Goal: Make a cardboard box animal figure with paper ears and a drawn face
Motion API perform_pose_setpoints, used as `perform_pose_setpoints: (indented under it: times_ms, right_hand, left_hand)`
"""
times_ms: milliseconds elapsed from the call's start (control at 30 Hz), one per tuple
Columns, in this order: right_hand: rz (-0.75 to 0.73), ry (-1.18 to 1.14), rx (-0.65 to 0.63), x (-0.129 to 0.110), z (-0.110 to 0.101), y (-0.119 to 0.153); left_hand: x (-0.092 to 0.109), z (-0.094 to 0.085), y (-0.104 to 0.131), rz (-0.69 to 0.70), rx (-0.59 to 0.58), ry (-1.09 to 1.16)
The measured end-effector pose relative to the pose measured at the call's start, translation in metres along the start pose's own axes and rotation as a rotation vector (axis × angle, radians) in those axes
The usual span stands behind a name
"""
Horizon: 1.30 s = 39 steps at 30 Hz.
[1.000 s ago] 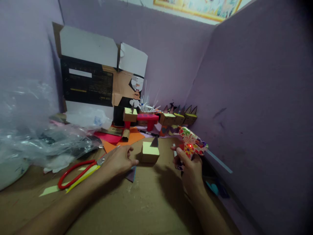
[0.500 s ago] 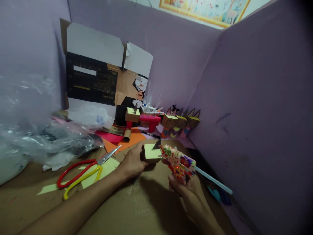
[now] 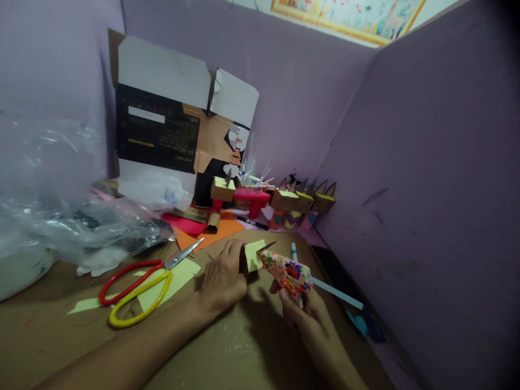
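Note:
My right hand point(image 3: 303, 311) is wrapped round the handle of a flower-patterned glue gun point(image 3: 286, 272), whose small red light glows. A whitish glue stick point(image 3: 339, 293) juts out from its back end. The nozzle is at a small cardboard box point(image 3: 254, 257) with a pale yellow top; whether it touches cannot be made out. A dark pointed piece point(image 3: 267, 246) stands at the box's edge beside the nozzle. My left hand point(image 3: 225, 273) grips the box from the left, its fingers partly hidden behind it. Scissors point(image 3: 164, 268) with red and yellow handles lie left of my left hand, over yellow paper scraps point(image 3: 182, 276).
Behind stand several cardboard animal figures point(image 3: 286, 199) and a pink-red tube figure point(image 3: 252, 198). Orange paper point(image 3: 225, 223) and a black marker point(image 3: 252, 222) lie before them. Clear plastic bags point(image 3: 93, 211) pile at left; an unfolded carton point(image 3: 158, 124) leans on the wall. A white marker point(image 3: 293, 252) is right of the box.
The small box has turned and tilted in my left hand. My right hand has brought the glue gun slightly left, and the white marker now shows more fully. The view has shifted a little.

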State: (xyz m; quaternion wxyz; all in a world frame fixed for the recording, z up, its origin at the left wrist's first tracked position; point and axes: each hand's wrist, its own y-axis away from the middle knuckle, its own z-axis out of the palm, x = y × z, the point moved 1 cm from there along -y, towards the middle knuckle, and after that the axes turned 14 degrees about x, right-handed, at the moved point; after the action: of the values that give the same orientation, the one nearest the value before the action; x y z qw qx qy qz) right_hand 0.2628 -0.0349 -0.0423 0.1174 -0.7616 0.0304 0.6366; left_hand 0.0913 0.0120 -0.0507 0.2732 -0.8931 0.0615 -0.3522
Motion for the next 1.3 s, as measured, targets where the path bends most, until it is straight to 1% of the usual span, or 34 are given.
perform_pose_setpoints:
  times_ms: [400, 533, 667, 867, 1067, 1300]
  right_hand:
    - [-0.041, 0.052, 0.013, -0.002, 0.005, 0.001]
    - [-0.034, 0.059, -0.002, -0.004, 0.007, 0.002]
    - [-0.039, 0.039, 0.014, -0.003, 0.008, 0.002]
    - [-0.044, 0.01, 0.008, -0.003, 0.009, 0.002]
    - [-0.063, 0.048, 0.006, -0.003, 0.01, 0.002]
    - [-0.062, 0.054, 0.009, -0.005, 0.012, 0.003]
  left_hand:
    - [0.002, 0.001, 0.001, 0.063, 0.055, -0.038]
    - [0.003, 0.0, 0.002, 0.077, 0.058, -0.045]
    - [0.002, 0.0, 0.003, 0.086, 0.055, -0.051]
    - [0.002, 0.0, 0.003, 0.081, 0.067, -0.055]
    - [0.001, 0.002, 0.003, 0.081, 0.075, -0.057]
    - [0.001, 0.001, 0.003, 0.07, 0.057, -0.076]
